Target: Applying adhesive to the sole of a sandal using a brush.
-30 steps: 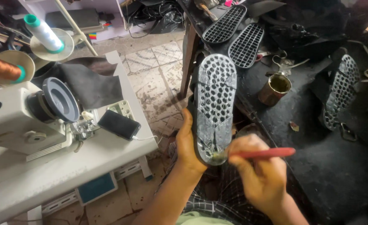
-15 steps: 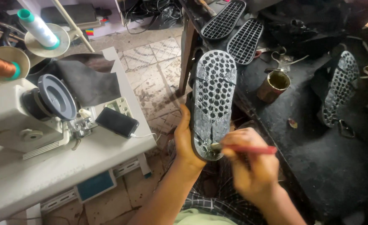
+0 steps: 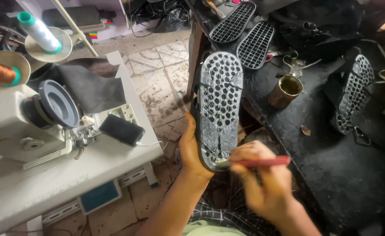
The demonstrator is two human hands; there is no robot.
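My left hand (image 3: pixel 191 150) grips a black sandal (image 3: pixel 219 105) by its near edge and holds it sole up; the grey tread has rows of holes. In my right hand (image 3: pixel 262 181) is a red-handled brush (image 3: pixel 257 162), its tip touching the heel end of the sole, which looks wet and shiny there. The right hand is blurred.
A rusty tin of glue (image 3: pixel 285 91) stands on the dark workbench (image 3: pixel 341 175) at the right, with two grid-patterned soles (image 3: pixel 245 32) behind it and another sandal (image 3: pixel 354 98) further right. At the left is a white sewing machine (image 3: pixel 22 126), a phone (image 3: pixel 122 130) and thread spools (image 3: pixel 37 30).
The brush tip has stayed at the heel while my right hand shifted slightly with it. The sandal has tilted a little in my left hand.
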